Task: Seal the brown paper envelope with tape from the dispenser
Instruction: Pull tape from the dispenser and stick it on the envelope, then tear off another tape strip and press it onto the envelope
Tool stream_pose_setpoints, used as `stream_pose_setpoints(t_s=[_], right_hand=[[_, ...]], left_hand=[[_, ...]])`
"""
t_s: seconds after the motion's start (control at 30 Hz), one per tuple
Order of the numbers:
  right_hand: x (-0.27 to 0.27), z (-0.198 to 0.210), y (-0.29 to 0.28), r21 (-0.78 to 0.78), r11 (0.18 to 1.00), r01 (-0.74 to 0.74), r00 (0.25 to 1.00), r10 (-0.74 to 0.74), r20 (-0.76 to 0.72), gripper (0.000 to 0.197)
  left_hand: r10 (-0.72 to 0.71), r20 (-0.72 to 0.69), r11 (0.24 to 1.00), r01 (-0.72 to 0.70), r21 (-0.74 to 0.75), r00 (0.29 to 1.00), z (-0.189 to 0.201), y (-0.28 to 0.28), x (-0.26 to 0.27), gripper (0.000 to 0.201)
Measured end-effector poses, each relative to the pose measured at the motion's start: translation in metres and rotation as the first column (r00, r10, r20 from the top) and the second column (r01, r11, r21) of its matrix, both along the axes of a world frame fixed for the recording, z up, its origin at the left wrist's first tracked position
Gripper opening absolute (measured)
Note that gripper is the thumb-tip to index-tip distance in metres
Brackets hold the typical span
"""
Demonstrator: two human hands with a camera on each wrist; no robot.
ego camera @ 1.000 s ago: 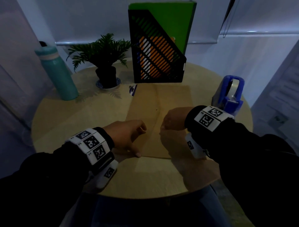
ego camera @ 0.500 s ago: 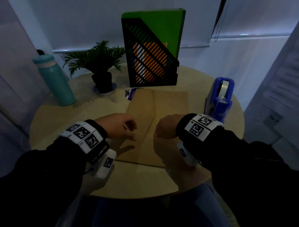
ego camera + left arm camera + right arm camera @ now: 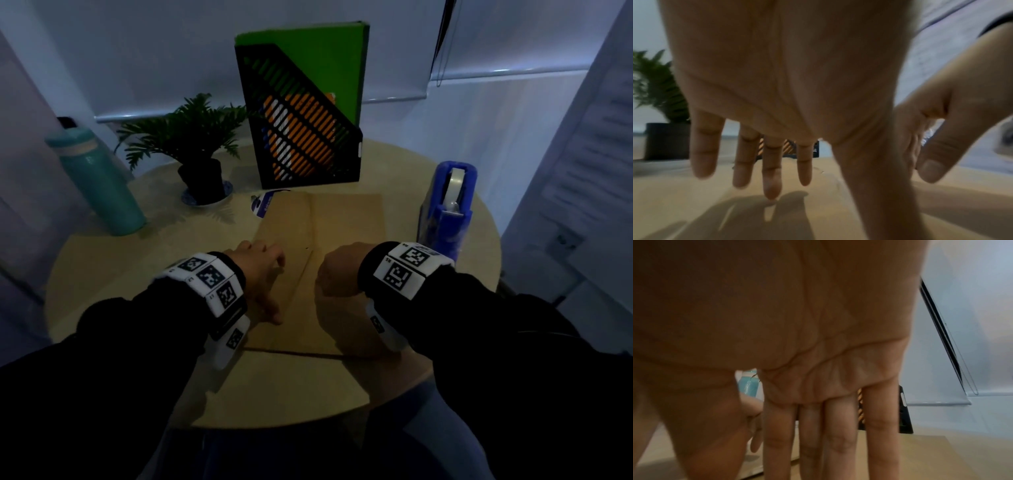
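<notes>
Head view: the brown envelope [image 3: 318,260] lies flat on the round desk [image 3: 102,267] before me. My left hand [image 3: 260,274] is over its left half, fingers [image 3: 772,175] straight and spread, tips down toward the paper, gripping nothing. My right hand [image 3: 339,270] is over the right half, fingers [image 3: 840,434] straight and together (nothing held either). The blue tape dispenser [image 3: 448,209] stands just right of the envelope, the black file rack [image 3: 301,137] behind it.
</notes>
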State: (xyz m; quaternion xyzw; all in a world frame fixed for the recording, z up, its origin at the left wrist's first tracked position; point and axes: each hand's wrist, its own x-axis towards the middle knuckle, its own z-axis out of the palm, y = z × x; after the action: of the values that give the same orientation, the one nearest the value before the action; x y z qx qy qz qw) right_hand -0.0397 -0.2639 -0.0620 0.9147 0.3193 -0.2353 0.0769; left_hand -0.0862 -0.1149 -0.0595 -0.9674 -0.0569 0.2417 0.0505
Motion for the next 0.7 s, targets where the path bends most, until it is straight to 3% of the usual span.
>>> stream_pose_setpoints(t_s=[0.17, 0.23, 0.3, 0.4, 0.5, 0.6, 0.7], right_hand=[[0.006, -0.006, -0.002, -0.044, 0.999, -0.022, 0.999, 0.020, -0.045, 0.050], [0.008, 0.000, -0.009, 0.019, 0.999, -0.046, 0.997, 0.047, -0.064, 0.047], [0.010, 0.010, -0.022, 0.184, 0.983, 0.000, 0.999, 0.008, -0.046, 0.041], [0.018, 0.031, -0.046, 0.498, 0.863, 0.086, 0.985, -0.149, 0.088, 0.033], [0.034, 0.047, -0.073, 0.715, 0.689, 0.119, 0.912, -0.360, 0.195, 0.028], [0.058, 0.055, -0.103, 0.829, 0.547, 0.117, 0.829, -0.514, 0.222, 0.023], [0.083, 0.052, -0.130, 0.854, 0.506, 0.120, 0.751, -0.609, 0.255, 0.025]], left_hand=[[-0.059, -0.034, 0.992, 0.062, 0.113, 0.998, 0.003, -0.010, 0.005, 0.094], [-0.093, -0.040, 0.989, 0.097, 0.112, 0.995, 0.010, -0.018, 0.010, 0.092], [-0.122, 0.013, 0.992, 0.122, 0.018, 0.992, 0.021, -0.025, 0.019, 0.081], [-0.122, 0.211, 0.968, 0.164, -0.193, 0.970, 0.043, -0.043, 0.030, 0.059], [-0.120, 0.407, 0.928, 0.248, -0.279, 0.906, 0.050, -0.067, 0.044, 0.042], [-0.116, 0.463, 0.896, 0.293, -0.333, 0.879, 0.043, -0.098, 0.062, 0.036], [-0.067, 0.472, 0.810, 0.324, -0.488, 0.879, 0.037, -0.129, 0.081, 0.034]])
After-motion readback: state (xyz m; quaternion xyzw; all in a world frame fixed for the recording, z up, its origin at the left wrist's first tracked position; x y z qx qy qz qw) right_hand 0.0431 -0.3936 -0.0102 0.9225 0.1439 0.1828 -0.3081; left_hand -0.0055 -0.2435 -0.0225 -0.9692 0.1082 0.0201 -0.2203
